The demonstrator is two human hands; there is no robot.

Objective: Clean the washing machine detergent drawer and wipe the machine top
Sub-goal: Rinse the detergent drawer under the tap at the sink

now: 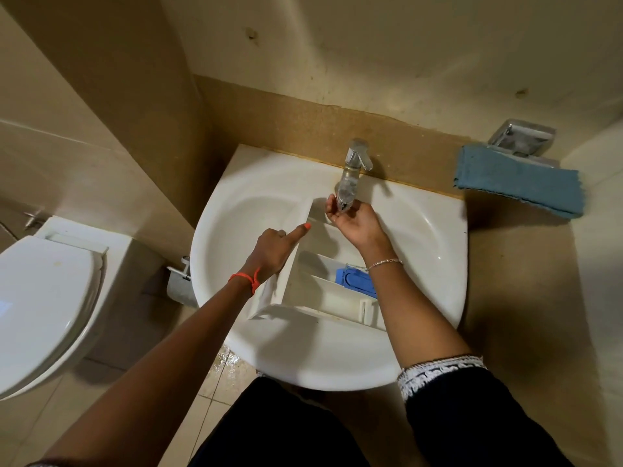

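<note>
The drawer [337, 299] is out of the machine and lies in the sink [303, 358], its front end toward me and its far end under the tap [354, 163]. My left hand [273, 247] grips the drawer's left wall, fingers curled over it and the thumb [301, 229] stretched straight along the edge to steady it. My right hand [354, 224] is palm up at the mouth of the spout, fingers loosely curled as if cupping. I cannot tell whether they pinch the spout or only sit under it, nor whether water is running. So I judge myself early in the rinse: the drawer has been brought to the water, but there is yellowish grime along its near wall, and the blue cap [355, 281] sits in its compartment, not yet lifted out. No brush or sponge is in either hand. Left to do: flush and rub each compartment, clear under the cap, shake the drawer dry and slide it back. The machine is out of sight, so its top is, as far as I can show, untouched. The blue cloth [519, 187] folded on the counter to my right looks the likely thing for that.
</note>
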